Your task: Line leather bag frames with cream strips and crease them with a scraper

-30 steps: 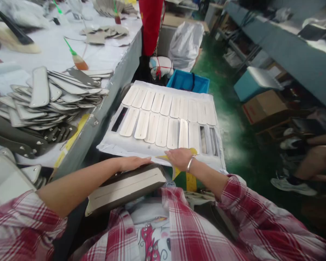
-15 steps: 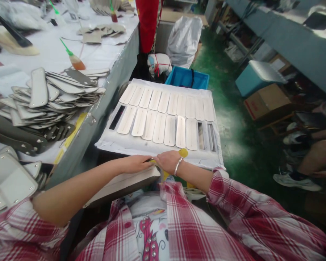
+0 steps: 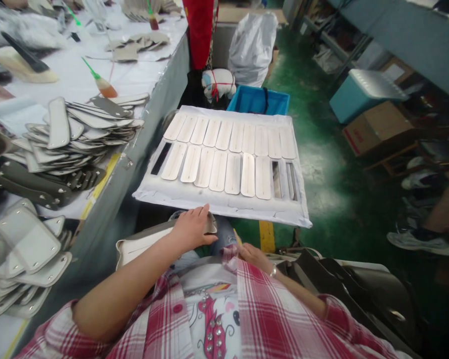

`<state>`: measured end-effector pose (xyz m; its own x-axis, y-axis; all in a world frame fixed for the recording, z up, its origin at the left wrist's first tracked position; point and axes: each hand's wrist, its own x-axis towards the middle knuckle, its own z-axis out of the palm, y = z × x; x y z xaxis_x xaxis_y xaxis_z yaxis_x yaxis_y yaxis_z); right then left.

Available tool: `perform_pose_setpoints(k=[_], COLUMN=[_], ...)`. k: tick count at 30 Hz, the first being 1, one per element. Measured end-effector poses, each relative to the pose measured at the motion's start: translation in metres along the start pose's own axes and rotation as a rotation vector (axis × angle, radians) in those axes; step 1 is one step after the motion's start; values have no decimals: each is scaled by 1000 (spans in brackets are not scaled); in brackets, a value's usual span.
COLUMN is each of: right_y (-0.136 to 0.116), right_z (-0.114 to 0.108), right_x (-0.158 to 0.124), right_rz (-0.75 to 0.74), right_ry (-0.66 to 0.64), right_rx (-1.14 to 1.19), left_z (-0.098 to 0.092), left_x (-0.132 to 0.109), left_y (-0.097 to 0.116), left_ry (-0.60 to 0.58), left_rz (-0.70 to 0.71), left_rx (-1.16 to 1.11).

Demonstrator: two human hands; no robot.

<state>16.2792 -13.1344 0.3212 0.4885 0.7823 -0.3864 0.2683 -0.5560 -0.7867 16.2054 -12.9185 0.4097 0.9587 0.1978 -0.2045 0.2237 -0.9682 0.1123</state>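
My left hand (image 3: 192, 229) is over the near end of a long folded leather piece (image 3: 145, 243), cream on its face and dark along its edge, which lies across my lap. Its fingers curve over that end, with the thumb apart. Lower and to the right, my right hand (image 3: 255, 257) is closed around a small yellow tool (image 3: 238, 238); its kind is hard to make out. Beyond both hands stands a white cloth-covered board (image 3: 209, 198) bearing two rows of pale rounded strips (image 3: 219, 171).
At left, a table (image 3: 134, 75) carries stacked white strips (image 3: 60, 124), dark straps (image 3: 33, 182) and a green-tipped glue bottle (image 3: 105, 89). A blue crate (image 3: 260, 101) is behind the board. Dark leather pieces (image 3: 344, 284) lie at my right. Someone's shoe (image 3: 422, 244) shows at far right.
My hands have come apart. The right hand has drawn back toward my body with the yellow tool; the left remains at the leather piece's end. Dark leather pieces now show at right.
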Motion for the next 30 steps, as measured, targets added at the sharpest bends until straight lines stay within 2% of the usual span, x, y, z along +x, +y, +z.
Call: perform_pose_setpoints(k=[2, 4, 6, 9, 12, 16, 24, 30], right_y=[0, -3, -10, -30, -56, -81, -87, -88], right_z=[-15, -32, -48, -69, -82, -86, -84, -78], right_x=[-8, -11, -8, 11, 37, 65, 87, 85], right_rz=[-23, -115, -175, -115, -73, -111, -149, -11], right_ry=[-126, -276, -362, -401, -558, -734, -769, -866], right_rx=[63, 135, 125, 84, 119, 52, -66, 114], left_z=[0, 1, 3, 5, 8, 12, 15, 15], left_x=[-2, -4, -6, -8, -9, -9, -10, -13], left_y=[2, 4, 6, 8, 8, 9, 9, 7], left_ry=[27, 55, 85, 132, 197, 253, 261, 271], left_rz=[-11, -15, -12, 12, 22, 31, 29, 47], left_rx=[22, 39, 50, 55, 45, 20, 66, 101])
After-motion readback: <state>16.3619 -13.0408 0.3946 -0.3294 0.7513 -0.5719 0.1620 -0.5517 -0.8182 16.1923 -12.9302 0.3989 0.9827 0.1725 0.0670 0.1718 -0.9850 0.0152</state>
